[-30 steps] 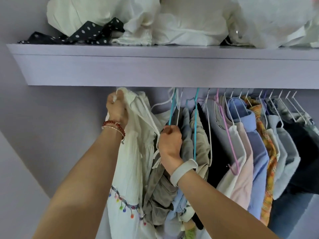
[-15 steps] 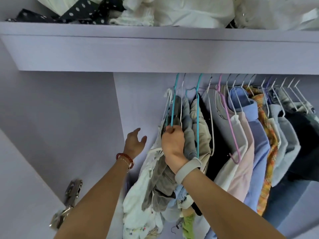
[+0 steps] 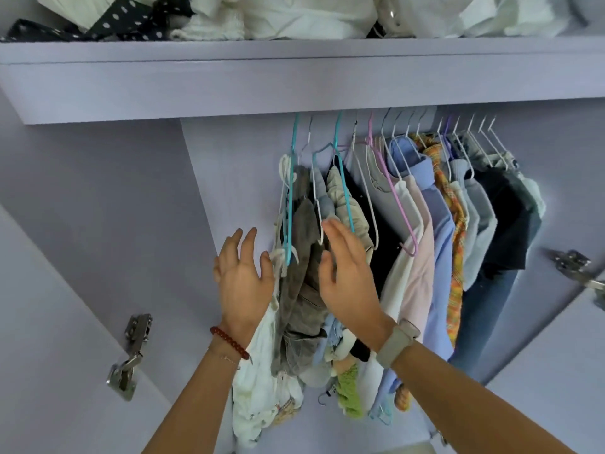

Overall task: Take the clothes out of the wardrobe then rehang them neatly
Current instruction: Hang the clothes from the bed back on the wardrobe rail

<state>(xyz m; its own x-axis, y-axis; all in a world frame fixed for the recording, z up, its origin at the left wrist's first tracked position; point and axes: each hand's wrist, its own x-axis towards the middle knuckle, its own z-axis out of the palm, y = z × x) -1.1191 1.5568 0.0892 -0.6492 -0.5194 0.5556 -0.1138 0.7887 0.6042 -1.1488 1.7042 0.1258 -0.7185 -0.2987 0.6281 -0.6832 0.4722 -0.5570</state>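
We hold both hands flat, fingers straight, gripping nothing: left hand (image 3: 244, 276) beside the white garment (image 3: 262, 371), right hand (image 3: 347, 280) against the grey garment (image 3: 302, 290) hanging inside the wardrobe (image 3: 124, 208). We see no readable writing.

clothes (image 3: 422, 224) hung under shelf (image 3: 294, 83) | hands L&R of front garment (image 3: 302, 257)

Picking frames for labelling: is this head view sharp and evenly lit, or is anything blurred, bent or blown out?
Head view: soft daylight, no glare; the bags on the shelf are nearly blown out; the shelf edge bows from wide-angle distortion; both hands, left and right, are slightly motion-blurred; the clothes are fairly sharp.
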